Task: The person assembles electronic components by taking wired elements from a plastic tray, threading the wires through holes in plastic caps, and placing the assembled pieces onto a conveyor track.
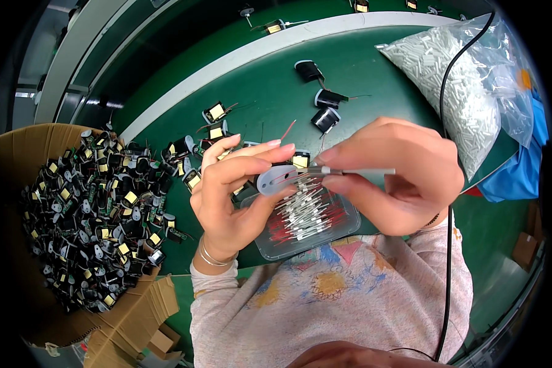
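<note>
My left hand (230, 190) pinches a small grey coil part (275, 180) with thin red wires, held above a clear plastic tray (343, 228). My right hand (398, 175) grips a thin white sleeve tube (365, 171) between thumb and forefinger, its tip touching the part's wire. The tray holds several red-wired pieces with white sleeves (305, 214). Both hands hover over the green bench (270, 92).
A cardboard box (18, 184) at the left is heaped with black coil parts (98, 214). More coil parts (325, 116) lie scattered on the bench. A clear bag of white tubes (466, 80) sits at right over blue cloth (521, 172). A black cable (449, 257) hangs down.
</note>
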### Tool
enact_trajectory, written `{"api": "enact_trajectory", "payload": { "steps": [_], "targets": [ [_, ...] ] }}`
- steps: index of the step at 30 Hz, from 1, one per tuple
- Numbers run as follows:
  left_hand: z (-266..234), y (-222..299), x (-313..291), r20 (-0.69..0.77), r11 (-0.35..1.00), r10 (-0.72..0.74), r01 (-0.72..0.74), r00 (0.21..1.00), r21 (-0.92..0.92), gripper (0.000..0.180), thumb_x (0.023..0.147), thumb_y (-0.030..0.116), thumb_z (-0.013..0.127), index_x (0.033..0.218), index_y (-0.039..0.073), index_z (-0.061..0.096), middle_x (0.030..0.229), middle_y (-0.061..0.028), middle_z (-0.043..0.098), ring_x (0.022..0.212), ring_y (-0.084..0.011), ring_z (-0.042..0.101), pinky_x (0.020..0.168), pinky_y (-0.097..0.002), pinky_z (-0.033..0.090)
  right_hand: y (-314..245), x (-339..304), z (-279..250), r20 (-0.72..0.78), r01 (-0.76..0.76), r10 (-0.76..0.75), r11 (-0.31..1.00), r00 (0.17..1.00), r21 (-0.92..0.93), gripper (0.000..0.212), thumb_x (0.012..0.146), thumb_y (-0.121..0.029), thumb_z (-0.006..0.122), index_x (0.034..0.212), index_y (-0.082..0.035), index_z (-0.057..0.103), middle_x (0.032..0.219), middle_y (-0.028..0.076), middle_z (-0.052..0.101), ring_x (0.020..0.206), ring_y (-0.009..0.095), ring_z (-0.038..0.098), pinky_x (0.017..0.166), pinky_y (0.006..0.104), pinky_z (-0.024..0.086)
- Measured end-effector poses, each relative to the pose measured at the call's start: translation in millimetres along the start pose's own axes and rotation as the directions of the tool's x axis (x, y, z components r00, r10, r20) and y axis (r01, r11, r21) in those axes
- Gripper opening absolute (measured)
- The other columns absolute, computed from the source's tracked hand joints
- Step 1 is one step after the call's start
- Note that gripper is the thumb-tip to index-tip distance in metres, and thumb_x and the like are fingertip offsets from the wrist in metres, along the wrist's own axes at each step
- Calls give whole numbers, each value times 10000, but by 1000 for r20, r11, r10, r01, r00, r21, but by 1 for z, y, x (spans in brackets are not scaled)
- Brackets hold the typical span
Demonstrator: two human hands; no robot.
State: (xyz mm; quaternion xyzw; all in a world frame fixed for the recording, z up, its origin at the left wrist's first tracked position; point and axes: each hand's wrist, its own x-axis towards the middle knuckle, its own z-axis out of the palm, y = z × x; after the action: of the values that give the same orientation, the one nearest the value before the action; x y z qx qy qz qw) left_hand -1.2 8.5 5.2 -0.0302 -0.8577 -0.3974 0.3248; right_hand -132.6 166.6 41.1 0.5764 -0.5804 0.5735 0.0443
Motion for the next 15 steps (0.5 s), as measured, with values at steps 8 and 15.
{"api": "enact_trajectory", "payload": {
  "steps": [8,15],
  "targets": [
    [-1,1,1,-35,999,20,-18,999,47,428,668,7,749,966,51,445,933,-130,686,965,-253,644,955,-422,346,2,-11,13,-96,148,-155,986,983,-83,307,524,70,723,824,45,666,752,116,660,597,196,623,516,254,497],
    [-3,1,-1,-48,996,28,-24,998,81,447,660,8,751,973,49,433,948,-137,682,962,-251,644,966,-425,339,-2,-14,14,-17,273,-282,940,959,-203,285,523,16,734,802,18,676,753,120,658,589,187,616,491,241,495]
  ]
}}
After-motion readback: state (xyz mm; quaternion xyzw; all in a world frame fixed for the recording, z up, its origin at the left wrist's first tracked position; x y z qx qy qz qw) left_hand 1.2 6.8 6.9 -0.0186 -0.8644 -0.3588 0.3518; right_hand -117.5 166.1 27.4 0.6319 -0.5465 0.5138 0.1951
